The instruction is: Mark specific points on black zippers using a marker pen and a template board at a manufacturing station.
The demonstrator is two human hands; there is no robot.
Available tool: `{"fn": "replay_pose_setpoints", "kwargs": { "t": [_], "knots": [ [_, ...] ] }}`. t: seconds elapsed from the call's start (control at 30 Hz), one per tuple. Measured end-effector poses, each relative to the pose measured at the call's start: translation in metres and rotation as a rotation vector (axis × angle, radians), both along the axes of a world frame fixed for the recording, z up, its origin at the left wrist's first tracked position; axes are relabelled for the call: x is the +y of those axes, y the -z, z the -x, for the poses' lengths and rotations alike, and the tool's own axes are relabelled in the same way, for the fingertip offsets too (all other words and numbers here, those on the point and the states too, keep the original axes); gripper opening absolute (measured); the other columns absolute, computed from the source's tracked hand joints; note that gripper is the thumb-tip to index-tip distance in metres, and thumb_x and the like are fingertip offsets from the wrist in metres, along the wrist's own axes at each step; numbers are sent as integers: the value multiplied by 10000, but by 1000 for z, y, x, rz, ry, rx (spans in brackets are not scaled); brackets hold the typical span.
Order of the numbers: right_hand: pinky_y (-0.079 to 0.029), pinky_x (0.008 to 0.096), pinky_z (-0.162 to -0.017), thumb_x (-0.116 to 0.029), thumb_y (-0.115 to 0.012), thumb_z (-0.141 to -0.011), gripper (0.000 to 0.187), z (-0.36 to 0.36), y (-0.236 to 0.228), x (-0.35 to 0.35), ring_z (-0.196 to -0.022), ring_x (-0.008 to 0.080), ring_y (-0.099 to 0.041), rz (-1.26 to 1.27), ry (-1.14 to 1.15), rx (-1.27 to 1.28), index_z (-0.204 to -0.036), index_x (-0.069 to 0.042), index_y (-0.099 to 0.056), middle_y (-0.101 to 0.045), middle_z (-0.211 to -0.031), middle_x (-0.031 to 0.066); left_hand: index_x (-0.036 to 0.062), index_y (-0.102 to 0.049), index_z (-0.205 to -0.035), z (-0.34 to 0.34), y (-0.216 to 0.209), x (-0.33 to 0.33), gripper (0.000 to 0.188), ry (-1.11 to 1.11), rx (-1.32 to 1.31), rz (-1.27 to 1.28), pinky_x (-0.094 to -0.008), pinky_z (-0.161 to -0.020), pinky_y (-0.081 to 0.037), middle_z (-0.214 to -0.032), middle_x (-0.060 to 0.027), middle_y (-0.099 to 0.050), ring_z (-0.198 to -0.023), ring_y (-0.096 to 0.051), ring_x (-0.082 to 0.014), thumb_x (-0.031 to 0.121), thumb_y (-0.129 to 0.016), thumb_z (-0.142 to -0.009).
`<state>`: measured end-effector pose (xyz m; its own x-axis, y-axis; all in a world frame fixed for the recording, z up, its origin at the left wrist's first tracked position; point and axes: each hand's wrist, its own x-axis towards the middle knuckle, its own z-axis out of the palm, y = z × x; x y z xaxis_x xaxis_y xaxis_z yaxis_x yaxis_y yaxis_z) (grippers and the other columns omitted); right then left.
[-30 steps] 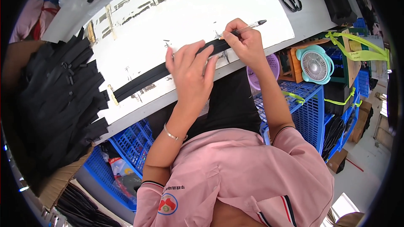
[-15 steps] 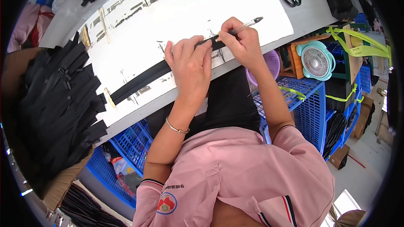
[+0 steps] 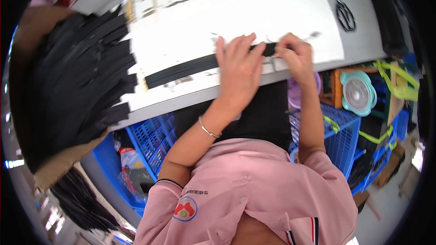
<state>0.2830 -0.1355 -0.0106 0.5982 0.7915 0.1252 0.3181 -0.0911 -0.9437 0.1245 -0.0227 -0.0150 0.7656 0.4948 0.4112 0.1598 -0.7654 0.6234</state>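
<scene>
A long black fabric strip (image 3: 184, 69) lies along the near edge of a white board (image 3: 290, 9) with worn marks and tape on it. My left hand (image 3: 240, 70) rests flat on the strip, fingers spread, pressing it down near its right part. At the strip's right end, my right hand (image 3: 297, 56) is closed in a pinch around a clear pen with a dark end (image 3: 314, 34), which is smeared by motion. The pen's tip is hidden by my fingers.
An open cardboard box (image 3: 45, 172) heaped with black strips (image 3: 77, 81) stands at the left. Black-handled scissors (image 3: 346, 17) lie right of the board. Under the table are blue plastic crates (image 3: 152, 140), a purple basket (image 3: 313, 88) and a turquoise fan (image 3: 358, 93).
The whole view has turned, and the table and hands appear farther right. The pen now looks blurred. My left hand still lies on the strip, and my right hand keeps its pinch at the strip's end.
</scene>
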Motion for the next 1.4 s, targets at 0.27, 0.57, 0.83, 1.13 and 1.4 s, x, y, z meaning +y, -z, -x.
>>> {"fn": "replay_pose_setpoints", "kwargs": {
  "t": [0.27, 0.57, 0.83, 1.13, 1.4],
  "knots": [
    [-302, 204, -522, -45, -604, -909, 43, 2, 9, -5, -579, 28, -391, -345, 228, 199, -874, -19, -601, -505, -706, -29, 59, -626, -1366, 37, -10, 15, 453, 38, 183, 22, -709, -1168, -89, -1540, -176, -468, -1480, -356, -369, 260, -683, -965],
    [-341, 209, -532, -49, -607, -940, 45, -1, 11, 2, -587, 50, -423, -377, 226, 247, -920, -9, -600, -521, -729, 1, 98, -679, -1326, 29, -17, 86, 360, -3, 14, 68, -576, -1255, -104, -1518, -187, -517, -1503, -354, -386, 181, -664, -977],
    [-339, 203, -545, -67, -625, -958, 57, -1, 4, -3, -604, 46, -449, -303, 250, 230, -936, -17, -609, -534, -727, -13, 127, -717, -1232, 184, -23, 129, 380, -735, 74, -347, -555, -1243, -179, -1446, -100, -587, -1443, -441, -339, 57, -749, -861],
    [-434, 180, -590, -133, -664, -1007, 112, 11, 2, 9, -684, 21, -566, -252, 290, 174, -1063, -41, -694, -659, -790, -4, 130, -755, -1030, 107, -14, 91, 150, -395, 22, -138, -551, -1219, -247, -1216, -40, -727, -1264, -627, -278, 96, -763, -885],
    [-548, 317, -729, -37, -739, -897, 301, 66, 1, 4, -794, 243, -712, -135, 239, -511, -1194, -65, -704, -749, -921, 113, 80, -736, -1224, 35, -2, 9, 280, -16, 107, -53, -496, -1202, -336, -1344, -136, -671, -1339, -578, -320, 59, -676, -952]
  ]
}}
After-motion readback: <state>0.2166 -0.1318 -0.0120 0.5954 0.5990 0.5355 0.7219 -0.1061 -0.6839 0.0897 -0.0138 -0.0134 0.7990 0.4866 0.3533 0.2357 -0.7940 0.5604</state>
